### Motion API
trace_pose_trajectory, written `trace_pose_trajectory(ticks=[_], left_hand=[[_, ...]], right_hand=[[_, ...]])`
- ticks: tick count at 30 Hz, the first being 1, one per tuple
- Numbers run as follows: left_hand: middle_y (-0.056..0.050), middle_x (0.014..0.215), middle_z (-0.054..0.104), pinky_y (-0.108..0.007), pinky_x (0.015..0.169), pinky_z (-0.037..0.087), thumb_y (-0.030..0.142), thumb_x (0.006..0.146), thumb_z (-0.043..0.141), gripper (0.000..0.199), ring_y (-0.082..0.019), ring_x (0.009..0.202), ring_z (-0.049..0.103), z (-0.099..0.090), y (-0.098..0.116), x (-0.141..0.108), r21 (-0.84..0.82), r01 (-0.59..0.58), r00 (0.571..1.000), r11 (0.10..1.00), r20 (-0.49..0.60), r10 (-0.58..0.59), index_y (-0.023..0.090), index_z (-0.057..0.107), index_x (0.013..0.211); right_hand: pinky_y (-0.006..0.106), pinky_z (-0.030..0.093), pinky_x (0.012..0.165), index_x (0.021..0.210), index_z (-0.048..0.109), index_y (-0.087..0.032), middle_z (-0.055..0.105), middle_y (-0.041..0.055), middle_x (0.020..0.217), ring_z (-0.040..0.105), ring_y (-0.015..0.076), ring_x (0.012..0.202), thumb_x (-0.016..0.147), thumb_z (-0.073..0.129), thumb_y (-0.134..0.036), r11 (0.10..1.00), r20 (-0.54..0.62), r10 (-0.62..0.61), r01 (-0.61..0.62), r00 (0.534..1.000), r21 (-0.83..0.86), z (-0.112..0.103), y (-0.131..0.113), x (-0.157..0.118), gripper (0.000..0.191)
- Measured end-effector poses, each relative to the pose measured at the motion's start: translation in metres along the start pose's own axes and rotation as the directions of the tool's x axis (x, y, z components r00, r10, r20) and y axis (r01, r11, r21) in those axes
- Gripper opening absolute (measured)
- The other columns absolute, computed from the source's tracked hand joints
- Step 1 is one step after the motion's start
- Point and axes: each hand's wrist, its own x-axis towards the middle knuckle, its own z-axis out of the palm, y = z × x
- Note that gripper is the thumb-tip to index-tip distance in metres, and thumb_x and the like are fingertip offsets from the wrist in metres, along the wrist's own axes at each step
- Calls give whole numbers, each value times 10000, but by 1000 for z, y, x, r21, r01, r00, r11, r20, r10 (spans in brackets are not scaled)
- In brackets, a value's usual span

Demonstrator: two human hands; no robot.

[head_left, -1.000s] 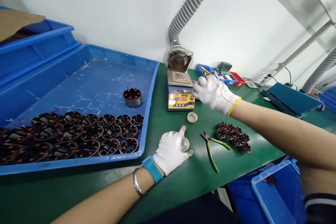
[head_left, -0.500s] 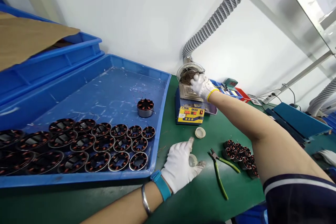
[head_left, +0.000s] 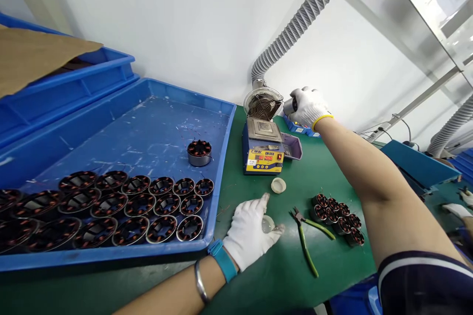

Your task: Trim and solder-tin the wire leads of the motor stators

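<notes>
My right hand (head_left: 308, 107), in a white glove, is raised to the right of the round fan guard (head_left: 263, 107). It grips a metal-ringed coil part (head_left: 290, 105), mostly covered by the fingers. Below and left of it stands the solder pot (head_left: 263, 157) with a lit display. My left hand (head_left: 247, 231), gloved too, rests on the green table with its fingers spread beside a small clear dish (head_left: 267, 224). A white round cap (head_left: 278, 185) lies just above that dish.
Many coil parts stand in rows in the blue tray (head_left: 177, 92) at left. Green-handled cutters (head_left: 305, 238) and a cluster of smaller coils (head_left: 332, 210) lie at right. A purple bin (head_left: 293, 145) adjoins the pot. Another person's gloved hand (head_left: 456, 210) shows far right.
My right hand has moved right, away from above the solder pot, and the coil part in it now shows. The left hand keeps its place by the dish. The view has shifted slightly.
</notes>
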Motion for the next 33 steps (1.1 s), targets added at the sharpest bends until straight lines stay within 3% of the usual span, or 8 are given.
trace_pose_trajectory(ticks=[5, 9, 15, 22, 25, 28, 31, 33], left_hand=[[-169, 1149, 636, -499, 949, 480, 570, 769, 633, 767, -320, 1059, 604, 0, 0, 0, -2, -20, 1000, 1000, -11, 20, 110, 463, 1359], [-150, 1127, 636, -501, 951, 476, 548, 770, 639, 739, -311, 1040, 598, 1, -1, -1, -11, -24, 1000, 1000, -5, 24, 119, 471, 1349], [-138, 1100, 636, -519, 933, 482, 552, 782, 631, 739, -313, 1008, 593, 1, -2, -1, -17, -45, 999, 999, -7, 45, 116, 461, 1354], [-152, 1117, 642, -511, 920, 514, 511, 771, 661, 721, -315, 1035, 610, -3, 1, -2, -70, -49, 998, 996, -49, 45, 114, 473, 1342], [-170, 1196, 622, -523, 954, 514, 504, 773, 659, 695, -328, 1112, 599, -10, 6, -3, -144, -60, 990, 988, -134, 40, 137, 480, 1336], [-160, 1264, 604, -489, 1017, 502, 434, 791, 639, 606, -299, 1168, 589, -27, 21, -4, -335, -61, 985, 940, -175, 2, 160, 495, 1312], [-142, 1299, 599, -414, 984, 545, 406, 849, 561, 590, -245, 1119, 627, -48, 45, -3, -610, 4, 995, 793, -74, -62, 165, 438, 1373], [-130, 1328, 593, -387, 965, 564, 426, 935, 405, 547, -222, 1115, 638, -57, 60, 0, -678, 73, 993, 731, -21, -118, 169, 401, 1417]], right_hand=[[411, 475, 819, 1293, 492, -195, 553, 133, 1186, 569, 293, 1019, 660, 711, -435, 959, 27, 166, -168, 986, 227, 8, 0, 6, 712], [364, 467, 830, 1250, 501, -161, 555, 124, 1179, 571, 267, 1047, 691, 652, -454, 967, 25, 130, -132, 991, 216, 15, -17, 7, 649], [407, 504, 866, 1194, 546, -203, 574, 124, 1166, 574, 329, 1081, 620, 730, -441, 976, 62, 81, -92, 995, 196, 32, -42, 3, 648], [481, 512, 906, 1272, 499, -246, 534, 125, 1216, 532, 338, 1122, 659, 714, -453, 963, -45, 143, -128, 989, 237, 22, -31, -7, 681], [497, 507, 925, 1339, 441, -232, 517, 138, 1271, 529, 327, 1144, 699, 688, -473, 915, -188, 221, -137, 957, 380, 12, -20, -41, 728], [483, 516, 920, 1387, 373, -157, 530, 180, 1268, 575, 302, 1112, 770, 627, -438, 823, -267, 312, -119, 912, 555, 11, -23, -102, 724], [462, 543, 889, 1407, 324, -144, 558, 192, 1251, 611, 291, 1091, 786, 624, -412, 712, -265, 395, -110, 880, 694, 17, -43, -171, 740], [460, 543, 916, 1399, 332, -158, 548, 198, 1281, 598, 299, 1143, 776, 647, -421, 659, -260, 433, -107, 863, 744, 22, -61, -210, 747]])
